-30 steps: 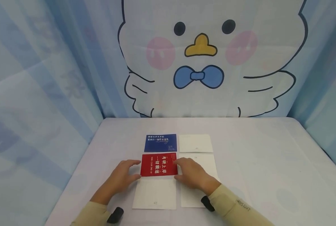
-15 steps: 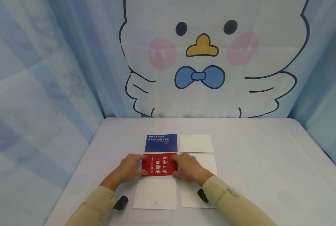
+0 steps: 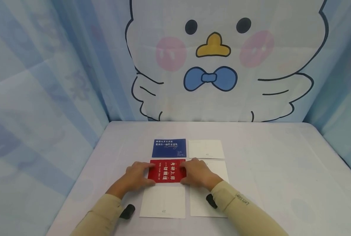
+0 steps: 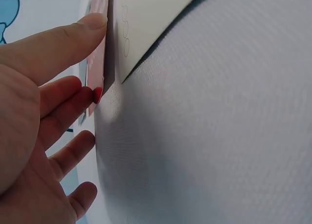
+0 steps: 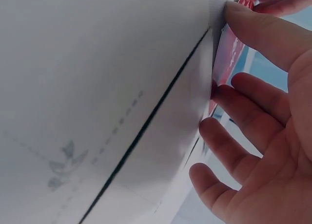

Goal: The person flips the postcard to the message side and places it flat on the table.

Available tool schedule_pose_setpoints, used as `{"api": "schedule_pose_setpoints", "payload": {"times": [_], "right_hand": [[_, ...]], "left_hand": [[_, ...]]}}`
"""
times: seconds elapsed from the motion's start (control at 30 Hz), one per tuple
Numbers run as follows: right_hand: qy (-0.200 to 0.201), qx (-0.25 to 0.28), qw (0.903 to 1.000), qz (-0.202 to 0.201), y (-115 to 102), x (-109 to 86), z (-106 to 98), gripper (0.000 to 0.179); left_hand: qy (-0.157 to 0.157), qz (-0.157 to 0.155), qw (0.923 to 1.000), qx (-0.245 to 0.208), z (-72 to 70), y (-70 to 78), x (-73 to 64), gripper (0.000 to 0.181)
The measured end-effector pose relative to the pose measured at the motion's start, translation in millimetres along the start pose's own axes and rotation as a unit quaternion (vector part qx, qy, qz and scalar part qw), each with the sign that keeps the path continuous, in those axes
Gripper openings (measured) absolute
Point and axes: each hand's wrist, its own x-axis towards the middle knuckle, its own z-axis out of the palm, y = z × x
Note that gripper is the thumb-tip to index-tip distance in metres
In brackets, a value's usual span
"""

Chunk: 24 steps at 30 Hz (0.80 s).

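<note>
In the head view a red postcard (image 3: 165, 172) with white lettering lies on the white table. My left hand (image 3: 132, 178) holds its left end, thumb at the near edge and fingers at the far edge. At the other end my right hand (image 3: 197, 173) grips it the same way. The left wrist view has the thumb and fingertips of my left hand (image 4: 29, 121) against the card's edges. The other fingers of my right hand (image 5: 278, 131) spread loosely in the right wrist view. Just beyond the red one is a blue postcard (image 3: 169, 148).
A pale card (image 3: 206, 149) lies right of the blue one. Another white card (image 3: 162, 201) sits nearest me on the left. More white cards (image 3: 200, 205) are partly covered by my right arm. A patterned curtain (image 3: 222, 108) rises behind the table (image 3: 281, 164).
Both hands have moved inward onto the ends of the red postcard. Over the last half second they have stayed nearly still, and the cards keep their layout.
</note>
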Motion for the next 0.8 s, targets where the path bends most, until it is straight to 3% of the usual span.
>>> {"api": "schedule_pose_setpoints", "payload": {"times": [0.33, 0.57, 0.8], "right_hand": [[-0.011, -0.003, 0.9999, 0.007, -1.1, -1.5, -5.1, 0.046], [-0.01, 0.006, 0.9999, -0.01, 0.8, -3.7, -5.7, 0.033], [0.001, 0.005, 0.9995, -0.032, 0.0, -5.8, -3.9, 0.016]], "left_hand": [[0.001, -0.009, 1.0, -0.004, -1.5, 3.2, -1.0, 0.072], [-0.005, -0.021, 0.9996, -0.018, -4.3, 2.6, -2.8, 0.068], [0.023, 0.005, 0.9997, -0.011, -3.0, 0.9, -3.0, 0.048]]}}
